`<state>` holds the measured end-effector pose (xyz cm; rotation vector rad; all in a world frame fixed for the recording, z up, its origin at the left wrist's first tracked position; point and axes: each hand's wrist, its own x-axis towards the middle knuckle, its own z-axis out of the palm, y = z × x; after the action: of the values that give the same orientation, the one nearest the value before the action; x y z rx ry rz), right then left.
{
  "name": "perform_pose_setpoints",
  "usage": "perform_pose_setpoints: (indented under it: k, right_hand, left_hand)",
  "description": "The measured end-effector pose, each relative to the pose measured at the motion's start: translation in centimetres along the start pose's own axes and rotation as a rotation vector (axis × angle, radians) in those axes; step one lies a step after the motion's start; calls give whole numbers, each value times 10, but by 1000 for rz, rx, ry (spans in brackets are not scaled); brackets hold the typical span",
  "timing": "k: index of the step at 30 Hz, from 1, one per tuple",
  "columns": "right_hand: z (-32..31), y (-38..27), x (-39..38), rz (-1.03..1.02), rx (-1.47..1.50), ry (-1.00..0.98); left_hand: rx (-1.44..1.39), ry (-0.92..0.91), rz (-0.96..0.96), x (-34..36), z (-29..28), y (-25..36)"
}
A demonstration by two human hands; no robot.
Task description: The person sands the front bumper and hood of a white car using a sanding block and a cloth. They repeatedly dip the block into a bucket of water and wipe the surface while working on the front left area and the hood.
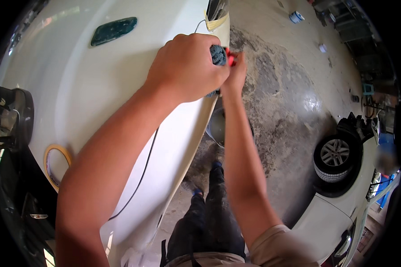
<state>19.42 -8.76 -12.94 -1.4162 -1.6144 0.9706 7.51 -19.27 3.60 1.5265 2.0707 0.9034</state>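
Note:
My left hand [187, 66] is wrapped round a bunched grey-blue cloth [218, 54] at the edge of a white car panel [89, 89], near the top middle. Just right of it, my right hand [236, 73] has its fingers curled on a red object [231, 59], partly hidden by the left hand and too small to name. A thin black cable [150, 151] runs over the panel under my left arm. Yellowish masking tape [216, 24] sits on the panel edge above my hands.
A tape roll [66, 155] and dark green piece [113, 31] lie on the panel. A bucket [214, 129] stands below the edge. Stacked wheels [334, 153] sit by another white car [325, 213] on the right. Small containers [296, 17] are on the concrete floor [280, 89].

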Motion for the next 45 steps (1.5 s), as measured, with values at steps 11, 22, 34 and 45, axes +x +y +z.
perform_pose_setpoints:
  k: [11,22,34,45]
  right_hand:
    - [-6,3,11,95,27,-15]
    - [-22,-37,-123,-127,-88,-40]
    - [-37,-35,-217,-176,44,7]
    - [-6,6,-55,78,97,32]
  left_hand:
    - [-28,32,-12,1,6,-6]
    - [-48,14,-3,-2,4,-10]
    - [-40,8,-2,-1,5,-10]
    - [21,40,65,0,4,-16]
